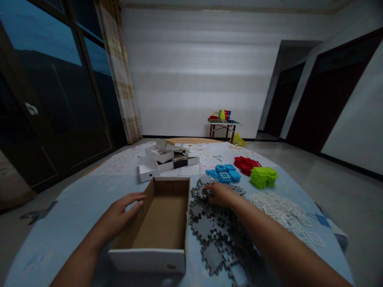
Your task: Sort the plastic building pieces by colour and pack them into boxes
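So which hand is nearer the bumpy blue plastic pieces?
Right hand: just in front of the bumpy blue plastic pieces, at the grey toothed plastic tiles. The left hand is farther, at the left wall of the white cardboard box.

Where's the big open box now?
In the head view, the big open box sits left of center, the left hand at its left rim and the grey pieces along its right side.

No legible text, labels, numbers or signs
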The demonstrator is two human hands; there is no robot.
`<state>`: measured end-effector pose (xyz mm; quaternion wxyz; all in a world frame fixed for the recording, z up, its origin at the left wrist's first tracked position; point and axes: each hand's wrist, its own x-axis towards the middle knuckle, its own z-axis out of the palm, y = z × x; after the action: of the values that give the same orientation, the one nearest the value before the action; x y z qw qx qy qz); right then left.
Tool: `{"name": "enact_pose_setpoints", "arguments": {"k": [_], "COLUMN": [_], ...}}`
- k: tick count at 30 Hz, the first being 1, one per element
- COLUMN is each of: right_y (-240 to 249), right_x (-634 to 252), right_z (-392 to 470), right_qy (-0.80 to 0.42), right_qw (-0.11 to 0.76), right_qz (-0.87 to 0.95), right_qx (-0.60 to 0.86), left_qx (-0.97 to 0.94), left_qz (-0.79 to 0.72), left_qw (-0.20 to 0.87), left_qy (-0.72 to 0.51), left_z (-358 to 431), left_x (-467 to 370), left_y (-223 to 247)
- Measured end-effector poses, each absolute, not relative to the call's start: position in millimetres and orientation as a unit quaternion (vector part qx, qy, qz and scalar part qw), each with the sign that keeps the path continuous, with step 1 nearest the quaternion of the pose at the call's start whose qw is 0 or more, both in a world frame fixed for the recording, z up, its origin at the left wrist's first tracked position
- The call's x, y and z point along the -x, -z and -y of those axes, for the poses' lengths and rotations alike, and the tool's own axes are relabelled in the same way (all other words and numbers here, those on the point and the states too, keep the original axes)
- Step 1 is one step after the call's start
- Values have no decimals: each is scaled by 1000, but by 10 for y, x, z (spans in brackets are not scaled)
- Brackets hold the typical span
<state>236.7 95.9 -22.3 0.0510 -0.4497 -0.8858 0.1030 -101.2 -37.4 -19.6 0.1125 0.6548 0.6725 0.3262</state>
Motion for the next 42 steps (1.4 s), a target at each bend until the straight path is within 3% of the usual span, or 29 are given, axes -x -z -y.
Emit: {"name": "enact_pose_setpoints", "arguments": {"k": [7, 15, 20, 28, 34, 42], "right_y": [197, 157, 181, 213, 280, 232], "right_x": [-2441, -2531, -2541, -2562, -2650, -2827], "right_z": [-961, -939, -857, -836, -922, -1066], "right_qy": [-116, -123, -94, -70, -95, -195], "right_qw": [102, 128, 96, 72, 132, 287], "right_qz": [871, 868, 863, 876, 868, 788], "right_qx": [466, 463, 487, 472, 469, 509], "left_qx": [-695, -720, -709, -725, -731, -720], "left_qz": [-671, -650, -675, -646, -650, -663], "left_qw": [-35, 33, 22, 22, 18, 24], "left_qy": [-256, -242, -202, -238, -209, -202], "left_z": [309, 199, 45, -120, -119, -115], "left_x": [1025, 862, 783, 953, 960, 873], "left_y": [243, 46, -132, 22, 58, 55]}}
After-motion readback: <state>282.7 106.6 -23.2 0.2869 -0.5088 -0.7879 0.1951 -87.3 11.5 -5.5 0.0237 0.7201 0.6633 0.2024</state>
